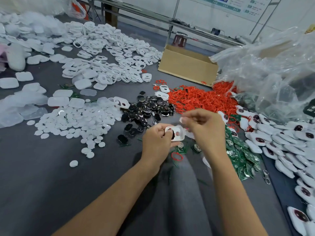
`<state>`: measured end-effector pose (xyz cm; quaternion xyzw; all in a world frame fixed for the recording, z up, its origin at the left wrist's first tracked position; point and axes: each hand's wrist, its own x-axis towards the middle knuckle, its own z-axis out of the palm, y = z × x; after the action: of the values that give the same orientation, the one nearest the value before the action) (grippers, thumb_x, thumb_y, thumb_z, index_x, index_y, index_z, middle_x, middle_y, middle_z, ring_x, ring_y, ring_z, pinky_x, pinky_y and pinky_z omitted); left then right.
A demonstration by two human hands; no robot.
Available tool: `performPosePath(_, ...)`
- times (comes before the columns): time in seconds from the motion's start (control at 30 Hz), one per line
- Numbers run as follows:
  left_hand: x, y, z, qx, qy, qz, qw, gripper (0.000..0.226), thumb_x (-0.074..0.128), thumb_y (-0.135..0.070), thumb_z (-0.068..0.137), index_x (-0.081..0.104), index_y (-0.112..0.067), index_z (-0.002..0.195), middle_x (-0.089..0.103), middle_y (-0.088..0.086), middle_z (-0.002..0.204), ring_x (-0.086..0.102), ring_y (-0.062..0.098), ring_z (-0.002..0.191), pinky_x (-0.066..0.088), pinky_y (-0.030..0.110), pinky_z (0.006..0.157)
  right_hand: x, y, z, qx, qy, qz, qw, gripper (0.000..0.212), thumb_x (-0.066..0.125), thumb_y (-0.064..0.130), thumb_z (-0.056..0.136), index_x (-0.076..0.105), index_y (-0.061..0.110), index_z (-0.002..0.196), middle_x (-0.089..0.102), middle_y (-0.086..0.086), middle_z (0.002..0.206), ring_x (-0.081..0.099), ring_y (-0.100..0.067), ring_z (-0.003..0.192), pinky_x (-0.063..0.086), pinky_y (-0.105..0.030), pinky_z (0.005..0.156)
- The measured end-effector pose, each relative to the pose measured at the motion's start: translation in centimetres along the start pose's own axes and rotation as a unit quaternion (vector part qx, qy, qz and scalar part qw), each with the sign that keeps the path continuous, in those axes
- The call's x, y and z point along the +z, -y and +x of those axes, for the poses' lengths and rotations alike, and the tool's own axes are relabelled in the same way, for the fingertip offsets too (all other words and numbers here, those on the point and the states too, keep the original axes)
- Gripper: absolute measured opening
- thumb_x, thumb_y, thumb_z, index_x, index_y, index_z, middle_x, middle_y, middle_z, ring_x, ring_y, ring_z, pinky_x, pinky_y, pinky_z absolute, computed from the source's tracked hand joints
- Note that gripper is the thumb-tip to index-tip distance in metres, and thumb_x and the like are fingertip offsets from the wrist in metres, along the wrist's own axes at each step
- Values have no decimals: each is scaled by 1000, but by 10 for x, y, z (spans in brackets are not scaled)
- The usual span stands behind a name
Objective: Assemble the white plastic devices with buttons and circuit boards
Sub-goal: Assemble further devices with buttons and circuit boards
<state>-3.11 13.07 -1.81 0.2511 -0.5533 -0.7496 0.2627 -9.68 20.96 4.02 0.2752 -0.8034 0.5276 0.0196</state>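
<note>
My left hand [157, 142] grips a white plastic shell [177, 133] at its left end, thumb over a dark button seated in it. The shell shows a round hole near its middle. My right hand [206, 128] hovers just right of the shell, fingers curled, pinching a small whitish piece near its fingertips; the motion blur keeps me from telling what it is. Green circuit boards [242, 155] lie below and right of my hands. Black buttons [148, 109] are heaped just beyond them. A red ring [177, 156] lies on the cloth under the shell.
White discs [80, 121] spread at left, empty white shells [109, 65] fill the back, red rings [201, 97] pile at centre right. Finished devices [289, 142] line the right side. A cardboard box [185, 65] and clear plastic bags [272, 68] stand behind.
</note>
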Motion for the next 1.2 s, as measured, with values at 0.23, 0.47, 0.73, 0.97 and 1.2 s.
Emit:
performPosePath(0.23, -1, 2, 0, 21, -5, 17, 1000, 27, 52, 6, 91, 67, -15, 84, 73, 9, 86, 73, 21, 78, 59, 23, 63, 0, -31, -9, 21, 27, -59, 998, 21, 75, 2, 73, 72, 23, 69, 65, 7, 69, 53, 1, 55, 38, -6, 57)
performPosePath(0.47, 0, 4, 1, 27, -7, 28, 999, 29, 52, 6, 91, 68, -18, 82, 74, 7, 84, 73, 20, 76, 60, 26, 68, 7, -34, -11, 6, -8, -82, 997, 18, 76, 8, 72, 72, 25, 69, 64, 10, 74, 55, 5, 57, 39, -7, 57)
performPosePath(0.73, -1, 1, -1, 14, -4, 7, 1000, 23, 50, 8, 90, 69, -4, 95, 74, 12, 88, 69, 13, 71, 58, 23, 66, 22, -37, -20, 3, -58, -77, 995, 11, 67, 4, 72, 68, 14, 68, 68, 0, 73, 57, -6, 56, 41, -16, 59)
performPosePath(0.97, -2, -1, -3, -2, 2, -12, 1000, 20, 51, 5, 91, 68, -2, 100, 74, 14, 89, 70, 20, 74, 59, 28, 70, 32, -41, -25, -16, -93, -61, 994, 20, 64, 0, 72, 57, 17, 64, 64, -5, 71, 57, -20, 60, 42, -27, 60)
performPosePath(1.2, -3, -2, -3, -11, 1, -51, 999, 12, 63, 4, 87, 66, 2, 99, 74, 13, 89, 71, 18, 76, 59, 25, 69, 28, -43, -23, 17, -53, 27, 998, 16, 69, 2, 75, 65, 14, 66, 63, 1, 62, 53, -10, 53, 40, -22, 54)
